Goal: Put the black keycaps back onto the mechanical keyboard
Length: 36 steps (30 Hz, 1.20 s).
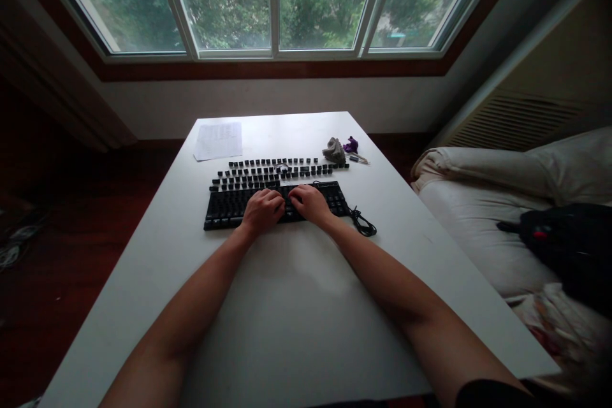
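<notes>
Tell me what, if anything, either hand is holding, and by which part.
It cannot be told: the left hand and right hand are over the black keyboard, but any small thing in their grip is hidden or too small.

Two hands (262, 210) (310, 202), one keyboard (224, 205), dozens of keycaps (262, 162), one paper sheet (218, 141), one grey cloth (333, 150), one purple bundle (350, 145), one table (291, 325)

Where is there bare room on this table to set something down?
Free: the near tabletop between the forearms, and the strip between coiled cable and right edge. Crowded: the keyboard, under left hand and right hand, and beyond it, loose keycaps, grey cloth, purple bundle.
</notes>
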Available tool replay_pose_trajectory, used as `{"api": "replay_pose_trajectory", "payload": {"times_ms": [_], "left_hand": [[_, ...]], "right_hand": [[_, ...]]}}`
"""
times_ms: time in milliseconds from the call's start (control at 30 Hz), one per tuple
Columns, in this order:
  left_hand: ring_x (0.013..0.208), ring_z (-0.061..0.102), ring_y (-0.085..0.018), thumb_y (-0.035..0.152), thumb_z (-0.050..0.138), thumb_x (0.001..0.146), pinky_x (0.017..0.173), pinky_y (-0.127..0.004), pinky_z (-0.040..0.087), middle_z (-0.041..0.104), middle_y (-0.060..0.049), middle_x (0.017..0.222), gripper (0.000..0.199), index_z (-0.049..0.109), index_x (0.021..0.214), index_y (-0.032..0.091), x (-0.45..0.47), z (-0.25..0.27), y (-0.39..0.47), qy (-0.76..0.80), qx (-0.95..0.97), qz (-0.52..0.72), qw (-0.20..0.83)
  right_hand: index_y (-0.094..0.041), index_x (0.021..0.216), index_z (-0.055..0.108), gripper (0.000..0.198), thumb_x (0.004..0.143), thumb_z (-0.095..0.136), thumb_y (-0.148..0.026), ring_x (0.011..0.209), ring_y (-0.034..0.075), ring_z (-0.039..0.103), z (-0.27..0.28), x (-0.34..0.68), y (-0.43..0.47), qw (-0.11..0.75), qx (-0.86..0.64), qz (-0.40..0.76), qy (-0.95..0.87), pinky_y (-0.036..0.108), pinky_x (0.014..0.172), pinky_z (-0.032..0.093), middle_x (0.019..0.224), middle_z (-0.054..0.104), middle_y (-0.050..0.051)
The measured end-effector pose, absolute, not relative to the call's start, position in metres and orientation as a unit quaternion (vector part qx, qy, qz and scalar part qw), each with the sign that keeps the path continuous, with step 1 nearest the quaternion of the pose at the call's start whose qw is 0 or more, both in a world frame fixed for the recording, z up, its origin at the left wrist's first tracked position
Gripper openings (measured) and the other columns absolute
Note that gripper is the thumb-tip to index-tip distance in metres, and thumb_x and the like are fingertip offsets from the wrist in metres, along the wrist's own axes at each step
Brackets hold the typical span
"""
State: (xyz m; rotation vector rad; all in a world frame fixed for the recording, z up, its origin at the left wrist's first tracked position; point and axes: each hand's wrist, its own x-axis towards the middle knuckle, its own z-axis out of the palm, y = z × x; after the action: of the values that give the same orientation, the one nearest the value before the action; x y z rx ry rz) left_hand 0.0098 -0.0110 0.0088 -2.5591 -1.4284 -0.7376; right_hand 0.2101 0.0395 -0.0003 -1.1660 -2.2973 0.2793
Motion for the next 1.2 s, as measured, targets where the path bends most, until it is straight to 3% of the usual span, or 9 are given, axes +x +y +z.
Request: {"api": "replay_pose_trajectory", "payload": {"times_ms": [200, 567, 867, 1200], "left_hand": [[0.096, 0.060, -0.024, 0.028, 0.058, 0.096, 0.086, -0.040, 0.048, 0.071, -0.007, 0.099, 0.013, 0.070, 0.093, 0.022, 0.011, 0.007, -0.010, -0.486, -0.842, -0.226, 0.061], [0.095, 0.060, -0.025, 0.026, 0.061, 0.094, 0.084, -0.040, 0.047, 0.069, -0.007, 0.099, 0.009, 0.069, 0.096, 0.024, 0.014, 0.007, -0.013, -0.537, -0.801, -0.255, 0.072], [0.094, 0.061, -0.025, 0.026, 0.059, 0.095, 0.084, -0.039, 0.049, 0.070, -0.008, 0.100, 0.012, 0.070, 0.096, 0.024, 0.017, 0.008, -0.012, -0.547, -0.791, -0.267, 0.065], [0.100, 0.062, -0.028, 0.023, 0.062, 0.091, 0.089, -0.042, 0.049, 0.071, -0.008, 0.104, 0.017, 0.075, 0.101, 0.024, 0.006, 0.015, 0.040, -0.569, -0.783, -0.250, 0.031]], "right_hand": [[-0.023, 0.099, 0.073, 0.014, 0.097, 0.060, -0.025, 0.103, 0.025, 0.056, 0.001, 0.208, 0.033, 0.234, -0.398, 0.027, -0.887, 0.036, 0.093, 0.043, 0.101, 0.066, 0.009], [-0.021, 0.099, 0.070, 0.014, 0.099, 0.056, -0.022, 0.097, 0.025, 0.055, 0.001, 0.203, 0.018, 0.217, -0.427, -0.021, -0.878, 0.035, 0.085, 0.042, 0.102, 0.064, 0.011], [-0.023, 0.118, 0.068, 0.024, 0.099, 0.054, -0.021, 0.110, 0.028, 0.055, -0.005, 0.221, -0.006, 0.269, -0.402, 0.013, -0.875, 0.041, 0.098, 0.042, 0.119, 0.065, 0.012], [-0.023, 0.103, 0.071, 0.023, 0.102, 0.049, -0.026, 0.105, 0.024, 0.058, 0.001, 0.241, 0.007, 0.310, -0.334, 0.071, -0.887, 0.038, 0.097, 0.046, 0.111, 0.068, 0.009]]}}
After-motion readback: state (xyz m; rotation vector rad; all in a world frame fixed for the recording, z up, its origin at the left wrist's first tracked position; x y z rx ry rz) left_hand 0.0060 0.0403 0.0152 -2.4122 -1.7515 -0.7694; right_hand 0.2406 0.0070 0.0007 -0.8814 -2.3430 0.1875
